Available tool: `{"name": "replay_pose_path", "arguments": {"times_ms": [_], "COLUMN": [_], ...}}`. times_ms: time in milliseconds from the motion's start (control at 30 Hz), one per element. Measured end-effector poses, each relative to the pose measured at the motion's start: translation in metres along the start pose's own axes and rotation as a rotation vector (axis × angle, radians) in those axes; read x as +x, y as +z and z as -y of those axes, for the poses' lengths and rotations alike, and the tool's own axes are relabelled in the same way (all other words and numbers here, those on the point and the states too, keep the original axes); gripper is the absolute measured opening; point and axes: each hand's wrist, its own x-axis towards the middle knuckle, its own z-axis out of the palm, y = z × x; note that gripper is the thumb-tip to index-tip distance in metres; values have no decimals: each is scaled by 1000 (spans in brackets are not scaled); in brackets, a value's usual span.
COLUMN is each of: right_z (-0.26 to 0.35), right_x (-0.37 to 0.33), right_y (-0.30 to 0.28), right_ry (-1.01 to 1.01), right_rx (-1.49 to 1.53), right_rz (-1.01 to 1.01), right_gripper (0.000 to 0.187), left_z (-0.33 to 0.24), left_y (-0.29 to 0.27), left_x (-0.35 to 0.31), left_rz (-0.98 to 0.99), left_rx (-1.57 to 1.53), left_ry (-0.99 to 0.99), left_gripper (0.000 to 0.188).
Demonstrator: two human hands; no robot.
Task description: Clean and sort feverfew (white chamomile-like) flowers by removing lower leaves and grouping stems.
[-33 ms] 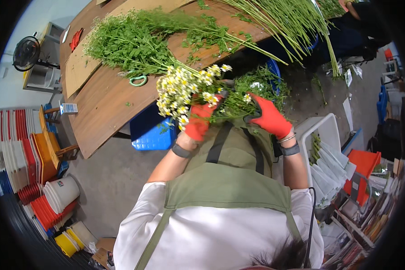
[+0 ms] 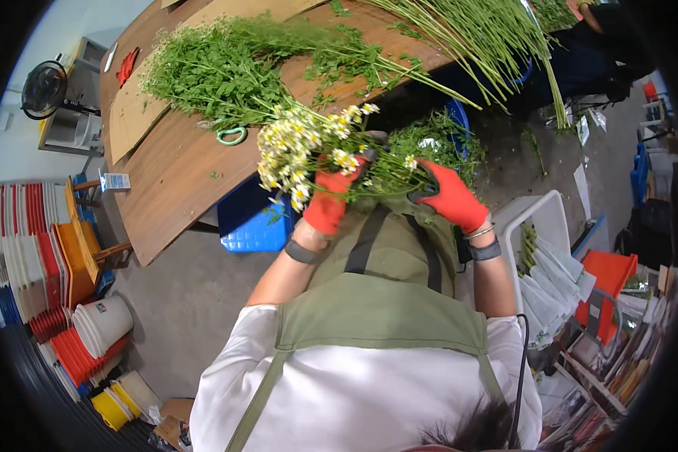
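A bunch of small white daisy-like flowers with yellow centres (image 2: 290,147) is in my left hand (image 2: 330,197), which wears a red glove with dark fingertips. My left fingers are wrapped round the stems just below the blooms. Leafy stems run from the bunch toward my right hand (image 2: 453,197), gloved the same way. My right fingers curl round a thin flower stem with a single bloom (image 2: 410,162) beside the fingertips; the exact grip is partly hidden. Green-handled scissors (image 2: 232,135) lie on the wooden table (image 2: 162,192) beyond the bunch.
A heap of leafy flower stems (image 2: 211,71) and long bare stems (image 2: 467,38) lie across the table. Under its edge stands a blue crate (image 2: 256,226). Cut greenery (image 2: 437,143) piles beyond my hands. At right, a white bin (image 2: 554,211) holds wrapped bunches. Stacked buckets (image 2: 102,324) stand left.
My left hand and the flower bunch have shifted slightly left. The single bloom by my right fingers has moved a little left and my right hand hardly at all.
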Motion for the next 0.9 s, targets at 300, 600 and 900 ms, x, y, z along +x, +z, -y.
{"name": "replay_pose_path", "arguments": {"times_ms": [300, 600, 900], "right_z": [-30, -61, -1], "right_x": [-23, -54, -25], "right_y": [0, -21, -20], "right_ry": [65, 65, -50], "right_rx": [-24, 35, 201], "right_rz": [-184, -303, -245], "right_gripper": [55, 54, 58], "left_z": [44, 63, 29], "left_y": [-87, -147, -142], "left_x": [56, 85, 85], "left_rz": [-177, -324, -322], "left_rx": [-832, -1539, -1063], "left_ry": [-367, -382, -298], "left_gripper": [40, 37, 37]}}
